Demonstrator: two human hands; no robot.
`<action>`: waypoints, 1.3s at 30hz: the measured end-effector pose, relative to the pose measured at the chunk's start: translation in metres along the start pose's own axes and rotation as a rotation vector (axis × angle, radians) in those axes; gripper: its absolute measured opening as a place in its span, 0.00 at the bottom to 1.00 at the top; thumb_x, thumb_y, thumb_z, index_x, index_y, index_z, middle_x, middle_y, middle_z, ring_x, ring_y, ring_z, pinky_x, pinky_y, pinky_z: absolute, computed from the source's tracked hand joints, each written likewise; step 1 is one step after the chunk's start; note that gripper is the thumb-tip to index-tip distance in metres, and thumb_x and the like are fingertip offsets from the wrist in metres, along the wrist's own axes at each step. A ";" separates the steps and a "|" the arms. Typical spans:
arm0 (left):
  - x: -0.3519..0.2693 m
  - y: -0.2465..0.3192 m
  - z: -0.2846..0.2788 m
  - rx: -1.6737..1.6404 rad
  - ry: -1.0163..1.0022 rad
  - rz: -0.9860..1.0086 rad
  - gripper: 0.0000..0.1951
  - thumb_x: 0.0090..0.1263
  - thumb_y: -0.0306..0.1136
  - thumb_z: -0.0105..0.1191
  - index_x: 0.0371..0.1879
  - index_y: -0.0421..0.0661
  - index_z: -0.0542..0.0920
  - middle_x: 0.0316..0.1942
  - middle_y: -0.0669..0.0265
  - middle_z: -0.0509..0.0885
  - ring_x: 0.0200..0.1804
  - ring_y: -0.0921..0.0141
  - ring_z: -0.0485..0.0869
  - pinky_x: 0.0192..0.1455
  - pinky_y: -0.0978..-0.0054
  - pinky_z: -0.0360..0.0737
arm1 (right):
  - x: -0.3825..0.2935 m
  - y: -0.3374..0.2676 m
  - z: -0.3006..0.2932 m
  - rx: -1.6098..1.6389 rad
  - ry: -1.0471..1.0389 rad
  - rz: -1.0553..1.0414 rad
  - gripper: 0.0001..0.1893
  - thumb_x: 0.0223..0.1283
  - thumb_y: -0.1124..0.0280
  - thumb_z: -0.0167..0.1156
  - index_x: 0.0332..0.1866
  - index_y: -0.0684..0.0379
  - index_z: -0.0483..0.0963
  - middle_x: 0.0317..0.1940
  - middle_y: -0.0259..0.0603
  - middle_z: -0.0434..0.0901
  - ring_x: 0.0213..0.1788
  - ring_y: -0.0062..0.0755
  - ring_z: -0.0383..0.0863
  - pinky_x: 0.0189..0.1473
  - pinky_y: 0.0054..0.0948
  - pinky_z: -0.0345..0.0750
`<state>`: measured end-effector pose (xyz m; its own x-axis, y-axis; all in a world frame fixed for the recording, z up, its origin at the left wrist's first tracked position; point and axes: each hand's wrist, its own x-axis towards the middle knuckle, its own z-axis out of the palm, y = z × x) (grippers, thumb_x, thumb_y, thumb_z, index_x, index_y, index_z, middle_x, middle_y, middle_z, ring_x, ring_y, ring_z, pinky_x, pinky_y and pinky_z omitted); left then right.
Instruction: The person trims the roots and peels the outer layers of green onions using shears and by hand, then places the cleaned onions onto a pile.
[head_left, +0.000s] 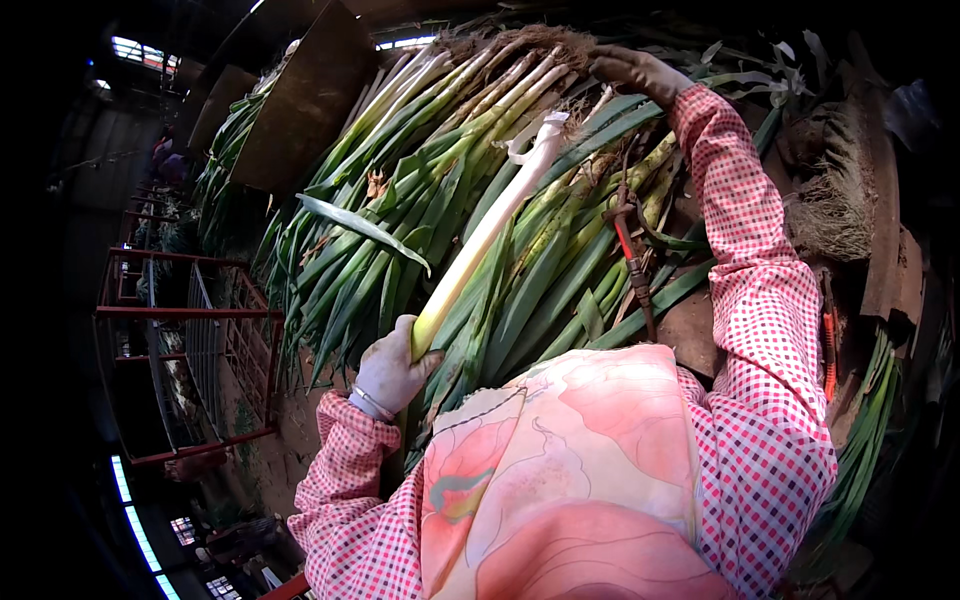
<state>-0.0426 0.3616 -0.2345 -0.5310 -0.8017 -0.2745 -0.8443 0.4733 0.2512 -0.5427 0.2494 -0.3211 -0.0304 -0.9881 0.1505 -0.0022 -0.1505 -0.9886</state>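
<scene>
My gloved left hand (395, 367) grips one long leek (480, 247) around its pale green section. The leek slants up and away, its white shank bare and a loose strip of skin peeling near the root end. Beneath it spreads a thick pile of leeks (375, 210), green leaves towards me and roots at the far side. My gloved right hand (641, 73) reaches over the far end of the pile, beside the tangled brown roots (555, 41). Its fingers point left; whether they hold anything is hidden.
A thin metal tool with a red section (624, 234) stands among the leaves. An upright brown board (300, 105) borders the pile at left. Red metal frames (187, 310) stand beyond. At right are heaped root trimmings (832, 195), a red coiled hose (829, 352) and more green leaves (862, 435).
</scene>
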 end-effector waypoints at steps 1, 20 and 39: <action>0.008 0.005 -0.007 0.123 0.045 -0.001 0.24 0.57 0.38 0.63 0.49 0.46 0.69 0.31 0.54 0.82 0.36 0.52 0.82 0.36 0.60 0.78 | -0.005 0.007 0.023 -0.405 -0.142 0.061 0.30 0.56 0.51 0.65 0.62 0.51 0.69 0.54 0.45 0.77 0.58 0.35 0.74 0.64 0.35 0.68; 0.029 -0.098 -0.048 0.527 0.625 0.145 0.17 0.53 0.26 0.57 0.43 0.55 0.76 0.29 0.65 0.77 0.35 0.61 0.78 0.39 0.64 0.73 | -0.085 -0.038 0.172 -0.935 -0.317 -0.040 0.22 0.58 0.48 0.58 0.49 0.54 0.76 0.32 0.49 0.81 0.38 0.50 0.81 0.39 0.39 0.77; 0.043 -0.061 -0.010 0.367 0.621 0.263 0.23 0.53 0.24 0.56 0.52 0.54 0.74 0.34 0.62 0.80 0.37 0.59 0.79 0.40 0.62 0.75 | -0.036 0.015 0.114 0.450 1.343 0.381 0.24 0.59 0.55 0.57 0.53 0.65 0.73 0.44 0.48 0.80 0.44 0.44 0.80 0.51 0.36 0.76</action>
<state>-0.0128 0.2942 -0.2521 -0.6717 -0.6524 0.3508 -0.7229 0.6809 -0.1179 -0.4277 0.2789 -0.3413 -0.8457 -0.2369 -0.4782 0.5165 -0.1380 -0.8451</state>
